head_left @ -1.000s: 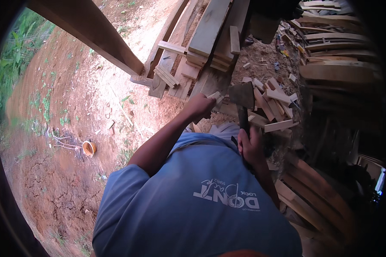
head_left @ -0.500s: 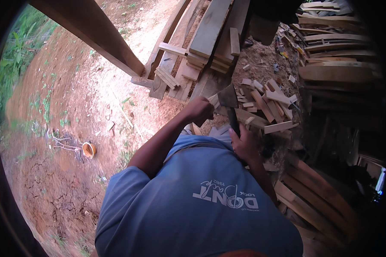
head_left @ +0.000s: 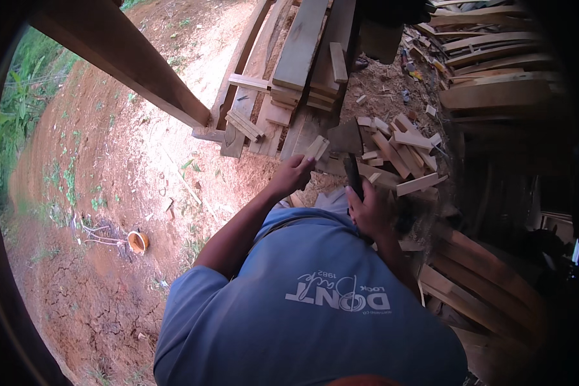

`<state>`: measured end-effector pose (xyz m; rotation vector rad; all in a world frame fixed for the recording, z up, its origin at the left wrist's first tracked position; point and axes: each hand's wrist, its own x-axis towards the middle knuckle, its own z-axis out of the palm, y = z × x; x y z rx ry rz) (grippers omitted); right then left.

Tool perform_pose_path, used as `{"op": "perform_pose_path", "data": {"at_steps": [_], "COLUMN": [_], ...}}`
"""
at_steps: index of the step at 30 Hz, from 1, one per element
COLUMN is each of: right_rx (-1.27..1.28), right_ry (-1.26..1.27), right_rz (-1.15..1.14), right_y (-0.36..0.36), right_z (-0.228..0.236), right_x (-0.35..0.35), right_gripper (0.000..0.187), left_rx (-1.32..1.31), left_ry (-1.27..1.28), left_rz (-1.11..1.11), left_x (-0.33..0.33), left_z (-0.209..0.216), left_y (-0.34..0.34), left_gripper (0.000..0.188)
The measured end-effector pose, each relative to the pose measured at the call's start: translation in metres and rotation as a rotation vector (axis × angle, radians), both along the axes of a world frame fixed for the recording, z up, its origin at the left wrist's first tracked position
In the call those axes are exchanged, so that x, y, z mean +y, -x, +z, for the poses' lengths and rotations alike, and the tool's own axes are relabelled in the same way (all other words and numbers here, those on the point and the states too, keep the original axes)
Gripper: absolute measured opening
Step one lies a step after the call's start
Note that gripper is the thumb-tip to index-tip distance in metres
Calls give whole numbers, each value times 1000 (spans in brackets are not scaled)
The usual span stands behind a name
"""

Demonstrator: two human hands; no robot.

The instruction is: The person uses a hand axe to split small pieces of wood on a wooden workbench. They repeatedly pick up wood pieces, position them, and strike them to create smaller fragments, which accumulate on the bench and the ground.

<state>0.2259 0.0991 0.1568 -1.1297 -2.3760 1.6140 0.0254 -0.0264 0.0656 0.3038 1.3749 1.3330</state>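
Note:
My left hand (head_left: pixel 292 175) is closed on a short wood block (head_left: pixel 317 148), its pale end sticking out beyond the fingers. In my right hand (head_left: pixel 370 209) is the dark handle of a broad-bladed cleaver (head_left: pixel 346 136). The blade points away from me, its flat side facing up, just right of the block. I cannot tell whether blade and block touch. Both lie over the near end of a wooden bench (head_left: pixel 300 134). To the right of the blade lies a heap of cut wood pieces (head_left: pixel 399 151).
Planks (head_left: pixel 302 45) are stacked on the bench's far part, with small sticks (head_left: pixel 244 125) beside them. A thick post (head_left: pixel 122 61) slants in at upper left. Long boards (head_left: pixel 495 96) are piled at right, curved pieces (head_left: pixel 476 289) lower right. An orange container (head_left: pixel 137 242) lies on the dirt.
My left hand has lowered slightly and turned, so more of the wood block shows. The cleaver's blade has shifted a little. The whole view has moved slightly.

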Motion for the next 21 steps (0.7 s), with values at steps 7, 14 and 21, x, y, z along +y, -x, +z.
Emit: {"op": "perform_pose_path", "data": {"at_steps": [7,14,21], "right_rx": [72,-88,119], "right_ry": [-61,-157,-35], "right_rz": [26,137,34], "right_y": [-5,8,15], "right_z": [33,9,71], "right_x": [2,7,2], "right_gripper": [27,31,31], "left_rx": [-1,-1,-5], "left_ry": [-3,14,-4], "left_rz": [-12,10,19], "left_x": [4,8,5], "left_z": [-2,0,-10], "left_y": [3,0,2], "left_gripper": [39,40,41]}}
